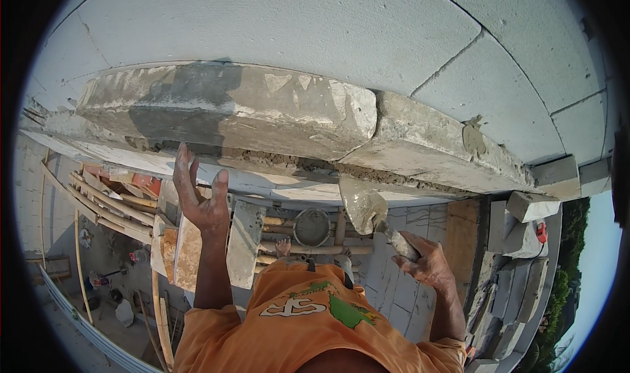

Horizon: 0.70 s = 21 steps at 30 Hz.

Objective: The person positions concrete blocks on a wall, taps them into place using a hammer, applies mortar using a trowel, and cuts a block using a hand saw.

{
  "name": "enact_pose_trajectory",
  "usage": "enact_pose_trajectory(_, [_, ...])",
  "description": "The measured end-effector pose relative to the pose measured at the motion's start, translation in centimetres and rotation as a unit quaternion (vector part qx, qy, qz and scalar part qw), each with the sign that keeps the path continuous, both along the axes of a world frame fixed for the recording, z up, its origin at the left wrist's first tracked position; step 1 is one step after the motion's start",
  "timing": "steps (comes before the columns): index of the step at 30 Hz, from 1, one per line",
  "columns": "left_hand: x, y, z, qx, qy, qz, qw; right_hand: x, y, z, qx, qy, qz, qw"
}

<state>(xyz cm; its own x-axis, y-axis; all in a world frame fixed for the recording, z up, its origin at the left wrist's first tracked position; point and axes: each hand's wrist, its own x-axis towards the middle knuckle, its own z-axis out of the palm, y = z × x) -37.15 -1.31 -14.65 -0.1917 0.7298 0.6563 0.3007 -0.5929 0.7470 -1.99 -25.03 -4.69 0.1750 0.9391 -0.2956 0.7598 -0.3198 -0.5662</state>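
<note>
My right hand [428,261] is closed round the handle of a trowel [363,205], whose blade is smeared with wet mortar. The blade's far end is at the mortar joint [308,165] under a row of concrete blocks. My left hand [202,199] is raised with fingers apart and holds nothing. Its fingertips are close to the underside of the left long block [289,107]; I cannot tell whether they touch. A second block [433,140] butts against it on the right, with a patch of mortar on its face.
A round bucket of mortar [312,227] stands by my feet on bamboo poles [341,249]. Planks [246,245] lie at left, above a lower level where a person [123,309] is visible. Loose blocks [522,238] are stacked at right. A pale block wall [295,25] rises ahead.
</note>
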Motion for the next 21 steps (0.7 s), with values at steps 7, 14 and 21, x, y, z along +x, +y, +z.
enact_pose_trajectory(7, [-3.1, 1.3, 0.5, 0.042, 0.026, 0.044, 0.998, -1.2, 0.6, -2.0, 0.102, -0.016, 0.009, 0.995])
enact_pose_trajectory(14, [-4.6, -2.3, -2.2, -0.087, -0.001, 0.073, 0.994, -0.1, 0.5, -5.5, 0.095, -0.021, 0.044, 0.994])
enact_pose_trajectory(21, [-0.3, -1.4, 4.5, 0.064, 0.171, 0.057, 0.982, 1.7, 4.3, -5.8, 0.079, 0.004, 0.142, 0.987])
